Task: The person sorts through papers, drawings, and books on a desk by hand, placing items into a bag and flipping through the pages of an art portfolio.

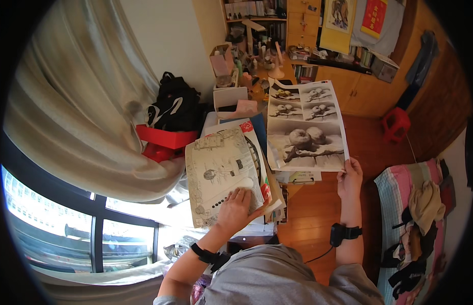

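My right hand grips the lower right corner of a large printed sheet. Four small still-life pictures of fruit fill its upper part, with one larger grey picture of two round fruits on cloth below. On the left, my left hand rests palm down on a cream sheet covered with pencil drawings and dark marks. That drawing lies on top of a stack of papers, and a sheet with red and green print shows beneath it. A clipboard with a metal clip is partly hidden under the printed sheet.
Beyond the papers stands a cluttered desk. Left of the stack, a black backpack sits on a red box beside a long curtain. A red plastic stool stands on the wooden floor. Clothes lie on a bed at right.
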Available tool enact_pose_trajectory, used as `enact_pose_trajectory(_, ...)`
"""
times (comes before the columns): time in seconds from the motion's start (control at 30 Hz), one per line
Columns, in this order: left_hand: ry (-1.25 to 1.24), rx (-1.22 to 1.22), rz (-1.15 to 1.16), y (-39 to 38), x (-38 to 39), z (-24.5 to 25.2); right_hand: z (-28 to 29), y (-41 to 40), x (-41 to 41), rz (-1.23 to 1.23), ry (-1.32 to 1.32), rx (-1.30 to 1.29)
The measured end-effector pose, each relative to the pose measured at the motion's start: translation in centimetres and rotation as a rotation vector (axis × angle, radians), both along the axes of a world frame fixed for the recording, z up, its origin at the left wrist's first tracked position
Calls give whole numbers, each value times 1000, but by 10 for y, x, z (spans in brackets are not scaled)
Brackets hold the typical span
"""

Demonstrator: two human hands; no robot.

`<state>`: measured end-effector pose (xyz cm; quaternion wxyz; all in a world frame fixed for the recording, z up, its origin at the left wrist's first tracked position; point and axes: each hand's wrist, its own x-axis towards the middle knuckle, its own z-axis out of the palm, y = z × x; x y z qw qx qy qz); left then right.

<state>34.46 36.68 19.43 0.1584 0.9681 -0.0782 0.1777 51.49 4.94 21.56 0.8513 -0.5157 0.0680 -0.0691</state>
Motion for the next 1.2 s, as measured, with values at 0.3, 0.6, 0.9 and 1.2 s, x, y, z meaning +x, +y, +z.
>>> enact_pose_trajectory(0.3,38,-471,176,41,-30,-14,4,3,-3,-35,-9,60)
enact_pose_trajectory(0.6,-689,-465,305,92,-33,30,10,5,-8,-63,-74,71)
enact_pose_trajectory(0.9,-695,-576,420,125,-49,67,30,27,-21,25,-146,-14)
enact_pose_trajectory(1.2,-1035,-585,572,151,-92,99,82,117,-92,291,-299,-306)
